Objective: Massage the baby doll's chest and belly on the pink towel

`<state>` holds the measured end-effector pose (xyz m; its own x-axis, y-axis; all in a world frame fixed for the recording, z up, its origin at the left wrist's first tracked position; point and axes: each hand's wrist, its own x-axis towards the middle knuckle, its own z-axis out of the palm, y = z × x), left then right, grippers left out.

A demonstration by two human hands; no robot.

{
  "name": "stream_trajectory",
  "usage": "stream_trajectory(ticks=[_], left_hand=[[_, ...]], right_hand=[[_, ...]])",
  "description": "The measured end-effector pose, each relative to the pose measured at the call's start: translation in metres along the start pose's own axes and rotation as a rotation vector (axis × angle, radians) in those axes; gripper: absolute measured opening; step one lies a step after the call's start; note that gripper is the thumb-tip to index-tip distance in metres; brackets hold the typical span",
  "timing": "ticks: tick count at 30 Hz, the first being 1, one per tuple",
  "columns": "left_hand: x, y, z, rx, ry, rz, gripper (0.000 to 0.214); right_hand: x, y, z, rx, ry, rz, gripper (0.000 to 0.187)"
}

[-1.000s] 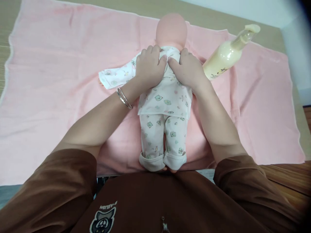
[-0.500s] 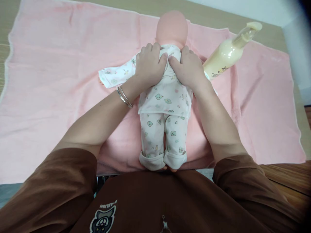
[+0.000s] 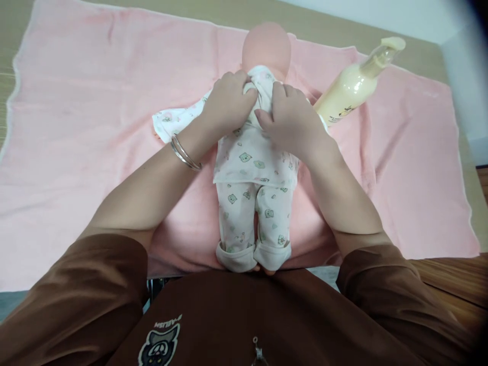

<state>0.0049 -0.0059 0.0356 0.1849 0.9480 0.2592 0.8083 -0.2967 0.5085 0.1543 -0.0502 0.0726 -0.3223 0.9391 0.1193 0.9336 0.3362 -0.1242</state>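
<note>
Fingers of left hand (image 3: 229, 104) and right hand (image 3: 294, 118) are curled over the doll (image 3: 254, 170) beneath them — pinch can't be confirmed. Right fingers have been shifted inward, shirt (image 3: 247, 142) bunched between thumbs — cloth apparently being gathered.

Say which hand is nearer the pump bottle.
Right: the right hand is close beside the pump bottle; the left hand is farther away, on the left side of the doll.

Both arms (image 3: 127, 203) extend over the near edge of the worktop (image 3: 432, 58), forearms (image 3: 345, 190) converging. Left hand (image 3: 229, 104) and right hand (image 3: 295, 119): palms down, fingers (image 3: 232, 78) curled, thumbs (image 3: 250, 99) inward and apart; left slightly nearer the far edge.
</note>
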Motion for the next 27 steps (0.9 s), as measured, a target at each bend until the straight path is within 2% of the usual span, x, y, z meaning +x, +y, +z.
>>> stream_trajectory(ticks=[3, 6, 11, 14, 18, 21, 27], left_hand=[[0.002, -0.002, 0.002, 0.023, 0.007, -0.009, 0.021], [-0.010, 0.011, -0.001, 0.129, 0.018, 0.016, 0.019], [-0.032, 0.033, -0.006, 0.318, 0.046, 0.134, 0.026], [-0.027, 0.027, -0.002, 0.314, 0.065, 0.150, 0.020], [-0.008, 0.008, 0.004, 0.133, 0.056, 0.050, 0.016], [-0.001, 0.000, 0.006, 0.105, 0.058, 0.016, 0.023], [-0.015, 0.013, 0.000, 0.218, 0.029, 0.094, 0.022]], right_hand=[[-0.004, -0.007, 0.000, -0.015, 0.043, 0.015, 0.029], [0.004, 0.002, 0.004, 0.010, 0.032, 0.054, 0.027], [0.022, 0.028, 0.013, 0.055, -0.024, 0.098, 0.045], [0.017, 0.024, 0.010, 0.055, -0.034, 0.108, 0.051], [-0.004, -0.001, -0.005, 0.084, -0.014, -0.009, 0.031], [-0.011, -0.010, -0.011, 0.099, -0.040, -0.035, 0.025], [0.012, 0.017, 0.005, 0.057, -0.013, 0.042, 0.028]])
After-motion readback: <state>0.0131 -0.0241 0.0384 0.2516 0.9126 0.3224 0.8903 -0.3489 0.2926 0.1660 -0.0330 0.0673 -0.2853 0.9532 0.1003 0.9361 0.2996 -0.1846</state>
